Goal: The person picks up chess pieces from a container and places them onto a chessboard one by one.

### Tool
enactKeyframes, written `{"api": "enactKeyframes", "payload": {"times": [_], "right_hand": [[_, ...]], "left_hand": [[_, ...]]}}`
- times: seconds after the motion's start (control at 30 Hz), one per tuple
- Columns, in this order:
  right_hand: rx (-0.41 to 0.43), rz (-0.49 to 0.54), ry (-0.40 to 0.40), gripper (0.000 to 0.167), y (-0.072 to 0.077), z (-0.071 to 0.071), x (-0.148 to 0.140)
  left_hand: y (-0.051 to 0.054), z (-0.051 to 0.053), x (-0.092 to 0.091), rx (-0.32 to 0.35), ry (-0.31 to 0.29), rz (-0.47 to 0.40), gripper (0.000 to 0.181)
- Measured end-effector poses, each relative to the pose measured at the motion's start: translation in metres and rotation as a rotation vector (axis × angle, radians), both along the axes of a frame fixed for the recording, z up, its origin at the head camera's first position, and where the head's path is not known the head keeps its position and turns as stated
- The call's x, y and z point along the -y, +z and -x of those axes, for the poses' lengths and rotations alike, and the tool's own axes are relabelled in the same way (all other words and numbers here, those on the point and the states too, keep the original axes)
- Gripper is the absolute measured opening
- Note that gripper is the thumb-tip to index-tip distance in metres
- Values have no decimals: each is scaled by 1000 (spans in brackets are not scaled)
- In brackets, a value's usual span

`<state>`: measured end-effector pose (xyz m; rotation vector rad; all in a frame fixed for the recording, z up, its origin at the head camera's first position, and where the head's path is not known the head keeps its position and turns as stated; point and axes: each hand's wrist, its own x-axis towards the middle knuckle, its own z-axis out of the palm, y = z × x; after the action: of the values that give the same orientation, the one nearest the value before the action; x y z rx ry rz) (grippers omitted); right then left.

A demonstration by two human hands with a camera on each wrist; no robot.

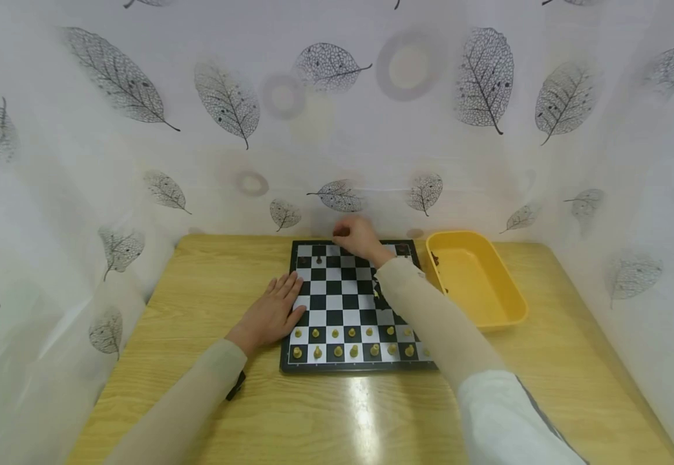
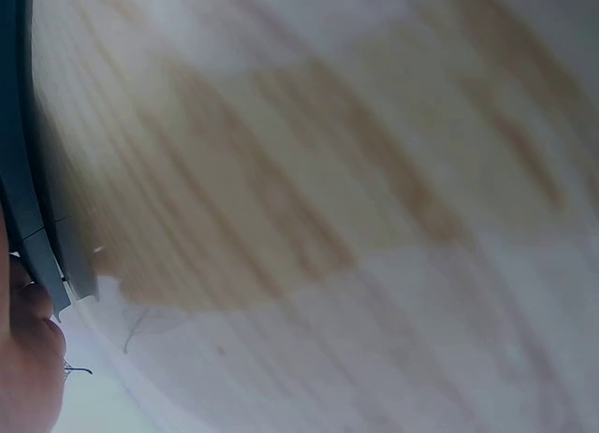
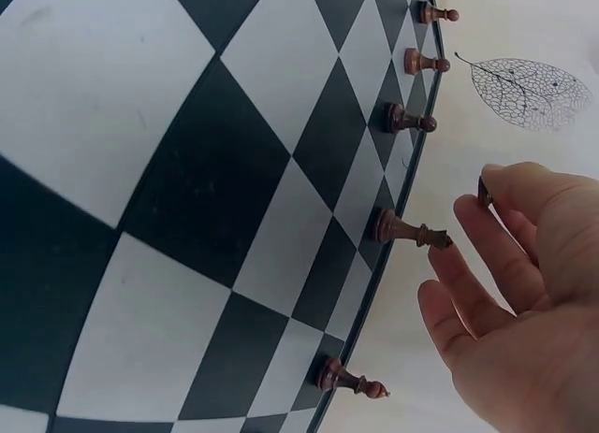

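Note:
A black and white chessboard lies on the wooden table. My left hand rests flat at its left edge, fingers straight, some fingertips and the thumb over the border. My right hand is above the board's far edge. In the right wrist view, its thumb and index finger pinch a small dark chess piece, mostly hidden. The other fingers are near a tall brown chess piece with a crown-like top. Several brown pieces, including one with a pointed top, stand along that edge. Yellowish chess pieces fill two near rows.
Right of the board stands a yellow plastic bin with a few dark pieces by its left wall. A leaf-patterned white curtain hangs behind and at the sides. The wooden table extends in front and to both sides.

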<state>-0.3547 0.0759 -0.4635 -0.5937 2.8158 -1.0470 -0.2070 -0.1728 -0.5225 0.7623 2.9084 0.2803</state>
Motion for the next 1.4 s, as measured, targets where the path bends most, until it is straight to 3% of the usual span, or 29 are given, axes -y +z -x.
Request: {"api": "enactKeyframes", "payload": {"times": [0.7, 1.13, 1.4], "right_hand": [[76, -96, -20, 19, -11, 5, 11], [81, -170, -35, 16, -22, 7, 14], [88, -172, -54, 17, -20, 4, 14]], "left_hand": [[0, 0, 0, -4, -5, -11, 70], [1, 1, -1, -3, -2, 2, 71], [1, 0, -1, -5, 5, 1, 71]]}}
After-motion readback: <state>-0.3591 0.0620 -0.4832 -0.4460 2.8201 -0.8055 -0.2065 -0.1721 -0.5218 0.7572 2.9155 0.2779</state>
